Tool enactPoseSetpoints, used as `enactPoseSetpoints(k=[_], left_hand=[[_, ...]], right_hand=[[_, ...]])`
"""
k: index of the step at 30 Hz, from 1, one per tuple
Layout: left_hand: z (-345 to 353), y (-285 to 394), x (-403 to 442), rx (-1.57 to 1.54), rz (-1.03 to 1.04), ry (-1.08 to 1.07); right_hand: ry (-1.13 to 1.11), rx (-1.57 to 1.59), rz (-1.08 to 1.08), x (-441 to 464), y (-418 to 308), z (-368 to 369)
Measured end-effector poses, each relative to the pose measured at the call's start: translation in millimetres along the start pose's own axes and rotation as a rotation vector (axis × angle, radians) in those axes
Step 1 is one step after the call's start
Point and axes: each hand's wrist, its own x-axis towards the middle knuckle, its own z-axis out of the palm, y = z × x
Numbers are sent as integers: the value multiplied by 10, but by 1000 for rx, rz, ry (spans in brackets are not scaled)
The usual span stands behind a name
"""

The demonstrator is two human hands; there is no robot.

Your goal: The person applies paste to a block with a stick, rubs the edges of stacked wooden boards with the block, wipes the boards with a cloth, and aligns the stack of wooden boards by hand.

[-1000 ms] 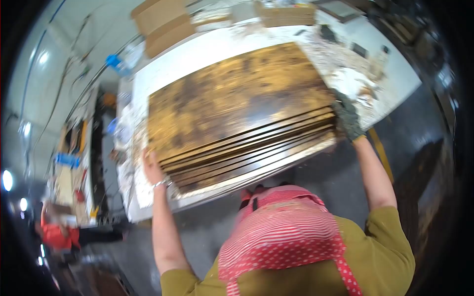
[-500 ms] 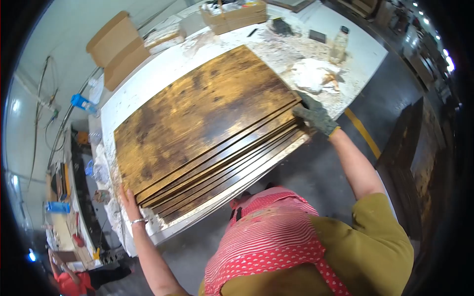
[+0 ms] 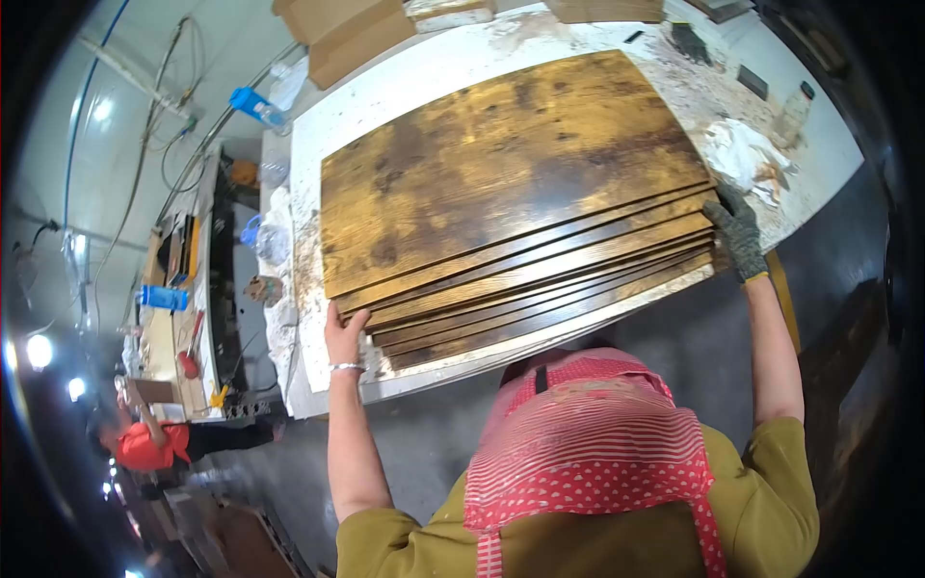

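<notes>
A stack of brown wood-grain boards point(image 3: 511, 164) lies on the white worktable, its front edges stepped like a fan. My left hand point(image 3: 345, 332), bare and with a bracelet at the wrist, holds the front left corner; its thumb lies against the lower board edges and the fingertips are at the left end. At the front right corner, my right hand point(image 3: 740, 236) in a grey-green glove is closed around the board ends. Part of its fingers is hidden by the boards.
The white worktable point(image 3: 308, 183) carries a crumpled white cloth point(image 3: 747, 154), a bottle point(image 3: 795, 114) and a dark block point(image 3: 753, 82). An open cardboard box point(image 3: 356, 43) stands at the back. On the left, a person in red point(image 3: 154, 443) is by a side bench point(image 3: 178, 337).
The view has turned, so the stack appears farther right and higher. My left hand has gone from fingers stretched along the corner to a grip with the thumb in front. More board edges show stepped apart.
</notes>
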Motion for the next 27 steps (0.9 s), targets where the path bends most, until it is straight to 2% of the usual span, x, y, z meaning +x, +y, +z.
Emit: enactPoseSetpoints(k=[2, 3, 5, 6, 7, 8, 10, 13, 14, 18, 21, 23, 25, 27], left_hand=[[-46, -23, -18, 16, -46, -21], [-90, -186, -16, 117, 8, -10], [-46, -169, -51, 37, -80, -38], [-90, -352, 18, 26, -112, 89], [-62, -143, 6, 97, -82, 46], [-61, -237, 48, 17, -6, 56], [-50, -162, 44, 95, -57, 42], [-241, -572, 114, 106, -46, 55], [-221, -416, 98, 86, -74, -30], [-98, -197, 81, 85, -183, 47], [-165, -455, 140, -58, -60, 110], [-151, -445, 93, -1, -85, 39], [5, -241, -45, -86, -228, 38], [141, -204, -69, -167, -193, 162]], right_hand=[[-27, -20, -89, -70, -82, -6], [-76, -44, -136, -114, -109, -38], [-112, -101, -174, -155, -30, -99], [-89, -136, -163, -150, -74, -108], [-77, -164, -154, -154, -137, -91], [-65, -135, -104, -175, -230, -55], [2, -184, -57, -153, -312, 20], [50, -275, -65, -90, -251, 48], [58, -271, -61, -94, -253, 57], [19, -250, -38, -134, -214, 13], [-39, -246, -60, -172, -150, -66], [-85, -336, -93, -204, -73, -115], [-102, -270, -127, -181, -13, -94], [-49, -294, -60, -210, -23, -72]])
